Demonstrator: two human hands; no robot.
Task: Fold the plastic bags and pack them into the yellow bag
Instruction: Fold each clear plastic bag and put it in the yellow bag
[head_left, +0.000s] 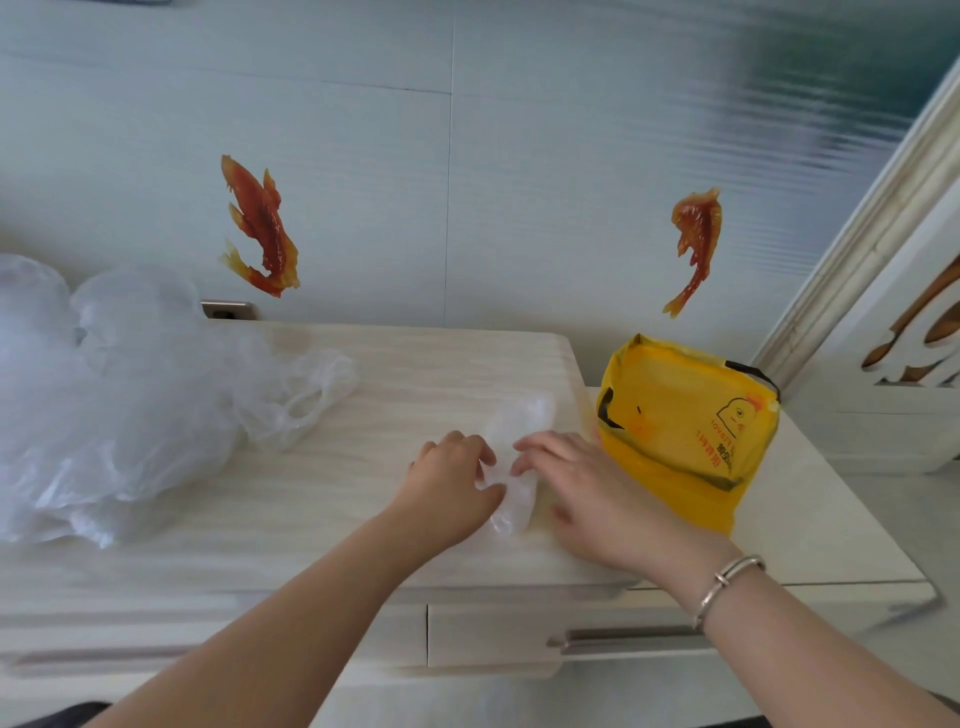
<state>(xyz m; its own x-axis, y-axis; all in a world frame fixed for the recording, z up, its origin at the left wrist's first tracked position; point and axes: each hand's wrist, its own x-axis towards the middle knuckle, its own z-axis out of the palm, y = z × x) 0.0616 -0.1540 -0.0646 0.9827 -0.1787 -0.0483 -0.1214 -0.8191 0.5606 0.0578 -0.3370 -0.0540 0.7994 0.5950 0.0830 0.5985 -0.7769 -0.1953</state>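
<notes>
left arm: bare from hand (452, 480) to elbow, no sleeve, nothing worn at the wrist
right arm: bare forearm, no sleeve
right wrist: thin silver-coloured bangle (730, 584) with a small clasp or bead on its band
</notes>
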